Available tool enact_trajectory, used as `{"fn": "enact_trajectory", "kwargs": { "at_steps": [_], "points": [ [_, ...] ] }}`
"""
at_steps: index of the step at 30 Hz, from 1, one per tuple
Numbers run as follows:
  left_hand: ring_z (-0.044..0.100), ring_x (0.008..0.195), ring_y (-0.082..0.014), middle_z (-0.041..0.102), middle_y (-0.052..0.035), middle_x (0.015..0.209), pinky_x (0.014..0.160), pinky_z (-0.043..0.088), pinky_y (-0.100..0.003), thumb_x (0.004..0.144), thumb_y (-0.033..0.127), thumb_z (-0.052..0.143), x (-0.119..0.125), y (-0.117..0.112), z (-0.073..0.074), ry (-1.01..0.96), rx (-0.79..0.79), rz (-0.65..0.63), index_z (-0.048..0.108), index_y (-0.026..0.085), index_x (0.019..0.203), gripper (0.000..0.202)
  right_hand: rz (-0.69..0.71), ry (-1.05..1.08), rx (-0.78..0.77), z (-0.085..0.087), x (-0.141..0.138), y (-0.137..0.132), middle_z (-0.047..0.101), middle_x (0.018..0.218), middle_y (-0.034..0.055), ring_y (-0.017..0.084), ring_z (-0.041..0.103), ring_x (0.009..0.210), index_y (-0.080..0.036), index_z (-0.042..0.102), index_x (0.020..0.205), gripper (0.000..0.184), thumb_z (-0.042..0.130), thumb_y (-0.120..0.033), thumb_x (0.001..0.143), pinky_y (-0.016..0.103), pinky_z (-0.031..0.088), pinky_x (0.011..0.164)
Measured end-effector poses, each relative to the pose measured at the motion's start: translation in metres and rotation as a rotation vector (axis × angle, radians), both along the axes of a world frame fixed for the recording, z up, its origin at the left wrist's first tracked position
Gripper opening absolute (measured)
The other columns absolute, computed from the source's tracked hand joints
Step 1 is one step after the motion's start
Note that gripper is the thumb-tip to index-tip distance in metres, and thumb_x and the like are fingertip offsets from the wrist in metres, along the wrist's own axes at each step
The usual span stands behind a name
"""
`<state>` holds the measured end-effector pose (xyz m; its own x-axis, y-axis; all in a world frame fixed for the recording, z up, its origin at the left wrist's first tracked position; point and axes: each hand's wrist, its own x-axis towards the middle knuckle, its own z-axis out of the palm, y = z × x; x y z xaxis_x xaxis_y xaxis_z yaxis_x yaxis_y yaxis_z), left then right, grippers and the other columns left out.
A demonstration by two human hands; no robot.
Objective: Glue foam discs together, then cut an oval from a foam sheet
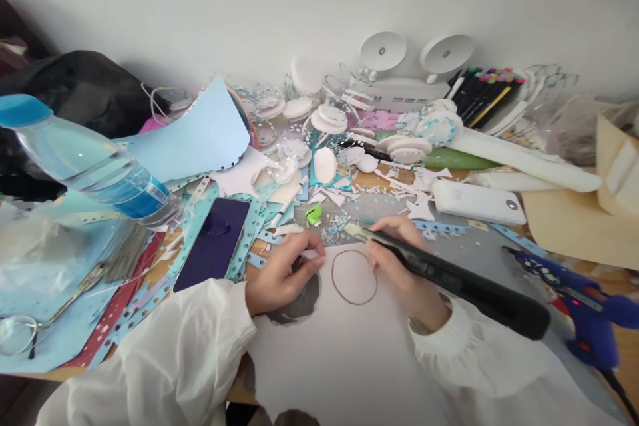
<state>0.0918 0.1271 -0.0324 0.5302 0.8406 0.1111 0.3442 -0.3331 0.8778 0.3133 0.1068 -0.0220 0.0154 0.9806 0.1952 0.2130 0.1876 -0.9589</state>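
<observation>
A white sheet of paper [344, 346] lies in front of me with a brown circle [354, 277] drawn on it and a round hole [299, 306] cut out at its left. My right hand [399, 266] is closed around a long black utility knife [449, 276], its blade tip [355, 230] just above the circle's upper right. My left hand [282, 273] rests on the paper left of the circle, fingers curled and pressing the sheet down. Both arms wear white sleeves.
A plastic water bottle [84, 163] lies at the left beside a dark phone [213, 243] and blue paper strips. A blue glue gun [579, 299] lies at right, a white power bank [476, 203] behind it. White discs, markers [486, 96] and scraps crowd the back.
</observation>
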Motion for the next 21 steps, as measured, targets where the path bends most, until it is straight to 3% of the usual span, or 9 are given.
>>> {"fn": "enact_trajectory", "kwargs": {
  "at_steps": [6,21],
  "points": [
    [0.053,0.092,-0.0177,0.057,-0.0038,0.096,0.078,0.044,-0.027,0.095,0.025,0.046,0.0,0.001,-0.001,0.009,0.001,-0.013,0.052,0.021,0.098,0.008,0.043,-0.192,0.024,-0.003,-0.002,-0.006,0.056,0.074,-0.0029,0.013,0.05,0.061,-0.024,0.051,0.09,0.004,0.055,-0.024,0.088,0.025,0.039,0.056],
    [0.053,0.089,-0.0179,0.058,-0.003,0.093,0.082,0.042,-0.03,0.094,0.023,0.046,0.001,0.001,0.0,0.036,0.055,-0.013,0.053,0.02,0.095,0.007,0.073,-0.215,-0.132,-0.001,-0.014,0.001,0.056,0.073,-0.0033,0.014,0.051,0.064,-0.024,0.052,0.087,0.004,0.056,-0.024,0.086,0.026,0.037,0.059]
  ]
}}
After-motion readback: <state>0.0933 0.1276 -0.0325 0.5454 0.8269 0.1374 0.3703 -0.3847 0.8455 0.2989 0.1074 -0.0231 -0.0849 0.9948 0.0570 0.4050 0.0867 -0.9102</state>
